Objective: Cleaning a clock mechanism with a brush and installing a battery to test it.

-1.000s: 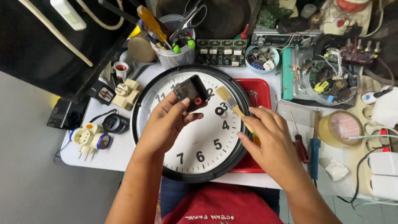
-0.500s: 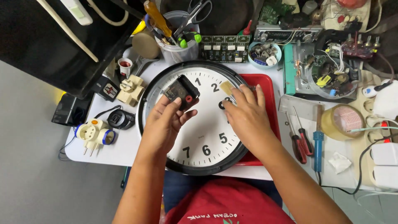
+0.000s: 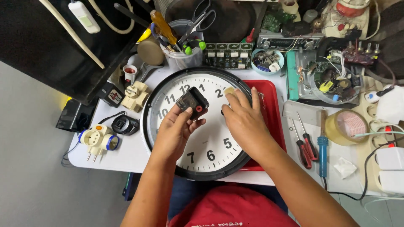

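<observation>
Two hands at work over a large round wall clock (image 3: pixel 210 147) with a black rim and white face, flat on the white bench (image 3: pixel 134 147) near its front edge. Left hand (image 3: pixel 174 128) closed around a small black clock movement (image 3: pixel 192 103) with a red centre knob, raised just above the upper part of the dial. Right hand (image 3: pixel 244 120) spread palm-down on the clock face, fingers narrow together and pointing toward the far edge, a small pale object (image 3: pixel 229 90) at the fingertips; whether gripped or merely touched, impossible to tell. Red tray (image 3: pixel 273 113) beneath the clock's right side. Two red-handled screwdrivers (image 3: pixel 305 147), a blue-handled tool (image 3: pixel 322 151) and a roll of tape (image 3: pixel 347 126) toward the right edge. White and blue plug adapter (image 3: pixel 99 138) at the left edge, a beige adapter (image 3: pixel 134 96) beside the clock. Clear cup of tools with scissors (image 3: pixel 185 54) and a green circuit board (image 3: pixel 229 54) along the far edge.
</observation>
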